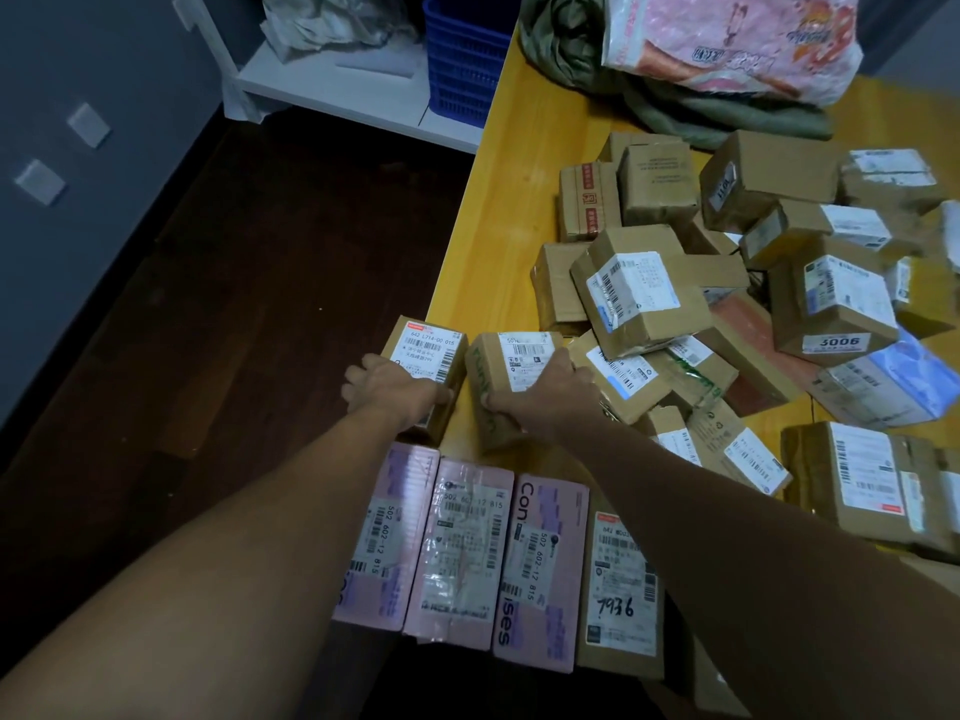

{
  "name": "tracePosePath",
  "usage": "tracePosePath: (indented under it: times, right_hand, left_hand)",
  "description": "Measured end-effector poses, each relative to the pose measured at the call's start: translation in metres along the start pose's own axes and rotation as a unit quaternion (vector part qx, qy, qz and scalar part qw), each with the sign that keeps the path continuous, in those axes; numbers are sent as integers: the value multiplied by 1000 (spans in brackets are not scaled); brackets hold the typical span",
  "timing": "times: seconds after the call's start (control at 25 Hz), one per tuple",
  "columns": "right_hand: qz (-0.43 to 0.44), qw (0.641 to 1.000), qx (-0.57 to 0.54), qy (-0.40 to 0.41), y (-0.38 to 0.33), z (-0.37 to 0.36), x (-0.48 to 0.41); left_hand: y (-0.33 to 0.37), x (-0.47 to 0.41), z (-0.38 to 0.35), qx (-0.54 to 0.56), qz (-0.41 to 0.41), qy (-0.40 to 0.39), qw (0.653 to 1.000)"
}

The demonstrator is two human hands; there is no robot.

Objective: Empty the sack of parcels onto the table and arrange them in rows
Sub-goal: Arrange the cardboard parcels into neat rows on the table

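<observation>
My left hand [395, 389] grips a small brown white-labelled cardboard parcel [428, 348] at the edge of the yellow wooden table [488, 226]. My right hand [543, 394] grips a green-printed brown box [480, 366] just beside. Both seem light and stiff, so the sides give a good hold.

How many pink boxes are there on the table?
3, side by side in the near row: left pink box, middle pink box, right pink box. The pile may hide more.

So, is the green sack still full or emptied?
Apparently emptied: the green sack lies collapsed and crumpled on the table, a pink bag resting on it. Its inside is hidden.
</observation>
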State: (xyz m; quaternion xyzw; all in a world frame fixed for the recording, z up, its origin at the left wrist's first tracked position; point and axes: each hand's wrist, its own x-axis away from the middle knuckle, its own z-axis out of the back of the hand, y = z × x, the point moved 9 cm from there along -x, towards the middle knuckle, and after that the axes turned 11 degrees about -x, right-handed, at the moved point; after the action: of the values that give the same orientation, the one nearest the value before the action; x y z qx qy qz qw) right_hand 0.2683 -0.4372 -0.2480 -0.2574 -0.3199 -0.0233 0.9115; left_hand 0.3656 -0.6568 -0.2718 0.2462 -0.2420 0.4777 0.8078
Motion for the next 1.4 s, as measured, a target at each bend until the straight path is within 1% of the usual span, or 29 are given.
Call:
tracePosePath:
  times: [0.12, 0.28, 0.36, 0.44, 0.56, 0.64, 0.72, 0.8, 0.88, 0.96, 1.16, 1.4]
  right_hand:
    - [-24, 999, 13, 33, 3, -12, 0]
    - [-54, 998, -3, -8, 15, -34, -3]
    - [-56, 998, -29, -17, 22, -36, -5]
    - [-60, 996, -59, -19, 30, -37, -10]
    - [-68, 994, -82, -29, 39, -38, -14]
    - [-75, 992, -91, -42, 42, -38, -13]
    - [-84, 990, -101, -46, 42, -38, -11]
    - [-89, 991, -97, -30, 43, -36, -11]
    - [-83, 994, -73, -17, 42, -31, -13]
    - [-78, 995, -55, -26, 40, -27, -14]
    - [-77, 992, -87, -41, 42, -23, -11]
    - [-57, 993, -92, -42, 43, -23, -6]
  left_hand:
    - [4, 3, -4, -19, -11, -12, 1000]
    - [2, 3, -8, -47, -16, -30, 998]
    - [0, -2, -10, -5, -14, -47, 999]
    - [-1, -8, -12, 73, -13, -68, 995]
    - [1, -10, -17, 172, -18, -92, 981]
    - [4, -8, -17, 204, -21, -110, 972]
    - [4, -9, -18, 207, -25, -123, 970]
    - [4, -9, -18, 198, -34, -134, 970]
    - [4, -7, -19, 184, -37, -139, 972]
    - [5, -2, -18, 177, -36, -143, 973]
    - [6, 4, -23, 173, -31, -173, 969]
    - [12, 8, -26, 171, -60, -202, 963]
